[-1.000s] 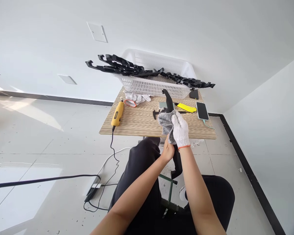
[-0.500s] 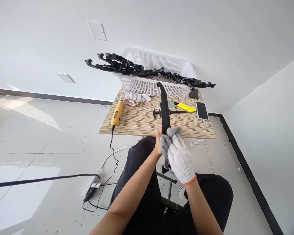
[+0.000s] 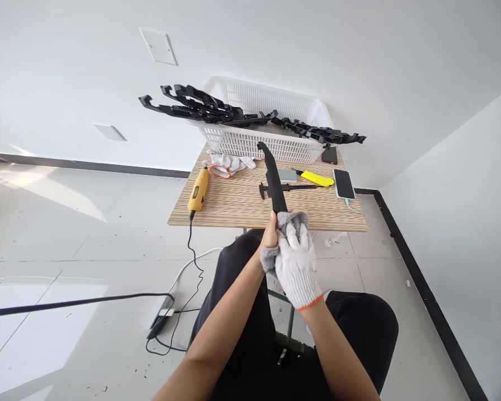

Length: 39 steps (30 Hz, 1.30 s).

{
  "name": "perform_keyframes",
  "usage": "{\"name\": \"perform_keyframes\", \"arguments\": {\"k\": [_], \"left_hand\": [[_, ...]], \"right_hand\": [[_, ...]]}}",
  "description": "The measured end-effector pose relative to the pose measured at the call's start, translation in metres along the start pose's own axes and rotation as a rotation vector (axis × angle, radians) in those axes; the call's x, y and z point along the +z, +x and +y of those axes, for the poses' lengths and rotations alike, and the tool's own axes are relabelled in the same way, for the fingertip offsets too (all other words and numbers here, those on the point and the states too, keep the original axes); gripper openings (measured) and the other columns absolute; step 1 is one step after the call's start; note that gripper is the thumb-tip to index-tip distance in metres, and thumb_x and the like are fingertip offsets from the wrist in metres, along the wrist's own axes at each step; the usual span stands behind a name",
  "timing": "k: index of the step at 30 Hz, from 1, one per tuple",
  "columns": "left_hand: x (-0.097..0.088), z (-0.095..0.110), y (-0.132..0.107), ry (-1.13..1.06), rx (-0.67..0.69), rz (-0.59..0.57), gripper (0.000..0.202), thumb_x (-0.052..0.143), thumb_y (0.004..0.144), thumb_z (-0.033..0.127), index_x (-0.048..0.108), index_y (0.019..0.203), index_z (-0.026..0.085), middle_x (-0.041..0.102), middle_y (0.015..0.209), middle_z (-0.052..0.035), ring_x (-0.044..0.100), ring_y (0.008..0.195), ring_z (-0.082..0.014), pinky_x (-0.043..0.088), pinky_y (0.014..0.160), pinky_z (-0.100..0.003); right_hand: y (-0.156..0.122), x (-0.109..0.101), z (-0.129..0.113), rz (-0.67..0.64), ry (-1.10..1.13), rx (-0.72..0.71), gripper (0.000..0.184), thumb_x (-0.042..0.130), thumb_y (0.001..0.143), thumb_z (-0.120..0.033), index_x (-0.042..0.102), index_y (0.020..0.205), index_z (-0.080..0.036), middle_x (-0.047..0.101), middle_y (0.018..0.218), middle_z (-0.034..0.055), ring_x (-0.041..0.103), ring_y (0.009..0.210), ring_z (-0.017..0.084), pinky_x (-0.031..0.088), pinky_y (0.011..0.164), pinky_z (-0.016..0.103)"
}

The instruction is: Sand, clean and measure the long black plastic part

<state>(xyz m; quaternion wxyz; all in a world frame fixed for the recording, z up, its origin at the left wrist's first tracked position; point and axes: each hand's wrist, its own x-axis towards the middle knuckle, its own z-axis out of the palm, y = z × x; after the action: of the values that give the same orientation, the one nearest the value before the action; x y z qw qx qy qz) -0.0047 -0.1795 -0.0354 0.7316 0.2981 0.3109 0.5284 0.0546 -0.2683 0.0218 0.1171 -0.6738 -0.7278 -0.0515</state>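
A long curved black plastic part (image 3: 272, 179) stands upward in front of me over the near edge of the wooden table (image 3: 234, 203). My bare left hand (image 3: 270, 236) is wrapped round its lower section. My right hand (image 3: 297, 264), in a white knit glove, grips a grey cloth (image 3: 290, 223) pressed around the same part, right beside the left hand. The part's lower end is hidden behind the hands.
On the table lie a yellow rotary tool (image 3: 197, 191) with a black cord, a spare white glove (image 3: 230, 163), a black caliper (image 3: 294, 187), a yellow cutter (image 3: 317, 179) and a phone (image 3: 343, 184). A white basket (image 3: 261, 125) at the back carries several black parts.
The gloved right hand with the cloth slid down the black part from near its top to just above my left hand, uncovering most of the part. The part tilted slightly left.
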Motion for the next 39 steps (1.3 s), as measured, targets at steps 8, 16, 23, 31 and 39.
{"name": "perform_keyframes", "arguments": {"k": [8, 16, 23, 31, 39], "left_hand": [[0.004, 0.01, -0.003, -0.068, 0.031, 0.021, 0.062, 0.055, 0.081, 0.075, 0.069, 0.109, 0.021, 0.073, 0.109, -0.0082, 0.057, 0.128, -0.0301, 0.052, 0.102, -0.042], [0.0, 0.018, -0.001, -0.16, 0.079, 0.039, 0.058, 0.058, 0.085, 0.067, 0.066, 0.118, 0.02, 0.069, 0.123, -0.0078, 0.055, 0.131, -0.0291, 0.047, 0.109, -0.04], [-0.015, 0.007, 0.001, -0.031, 0.11, 0.07, 0.046, 0.059, 0.089, 0.06, 0.07, 0.109, 0.02, 0.071, 0.118, -0.006, 0.059, 0.125, -0.024, 0.041, 0.112, -0.034], [-0.01, 0.015, -0.006, 0.159, 0.12, 0.189, 0.052, 0.049, 0.093, 0.064, 0.073, 0.11, 0.021, 0.072, 0.11, -0.0066, 0.059, 0.122, -0.0222, 0.042, 0.107, -0.032], [-0.005, 0.025, -0.013, -0.076, 0.075, 0.261, 0.055, 0.056, 0.088, 0.066, 0.069, 0.117, 0.021, 0.063, 0.072, 0.0005, 0.067, 0.08, -0.0162, 0.054, 0.08, -0.026]], "right_hand": [[0.01, -0.003, -0.005, -0.039, 0.0, -0.022, 0.055, 0.044, 0.095, -0.023, 0.049, 0.149, -0.017, 0.047, 0.152, 0.0144, 0.038, 0.136, 0.045, 0.036, 0.111, 0.063], [0.025, 0.024, -0.004, 0.029, -0.004, -0.016, 0.06, 0.05, 0.096, -0.026, 0.039, 0.154, -0.033, 0.034, 0.16, 0.0093, 0.033, 0.14, 0.047, 0.038, 0.108, 0.063], [0.012, 0.034, -0.007, 0.077, -0.006, -0.006, 0.049, 0.049, 0.096, -0.02, 0.054, 0.144, -0.026, 0.045, 0.154, 0.0088, 0.039, 0.137, 0.043, 0.043, 0.106, 0.062], [0.006, 0.006, -0.012, 0.022, 0.113, -0.009, 0.053, 0.042, 0.099, -0.019, 0.042, 0.152, -0.013, 0.049, 0.151, 0.0105, 0.034, 0.146, 0.032, 0.04, 0.116, 0.048], [-0.009, -0.02, -0.022, -0.056, 0.134, -0.045, 0.051, 0.042, 0.096, -0.011, 0.051, 0.146, -0.014, 0.051, 0.15, 0.0098, 0.043, 0.14, 0.029, 0.048, 0.109, 0.046]]}}
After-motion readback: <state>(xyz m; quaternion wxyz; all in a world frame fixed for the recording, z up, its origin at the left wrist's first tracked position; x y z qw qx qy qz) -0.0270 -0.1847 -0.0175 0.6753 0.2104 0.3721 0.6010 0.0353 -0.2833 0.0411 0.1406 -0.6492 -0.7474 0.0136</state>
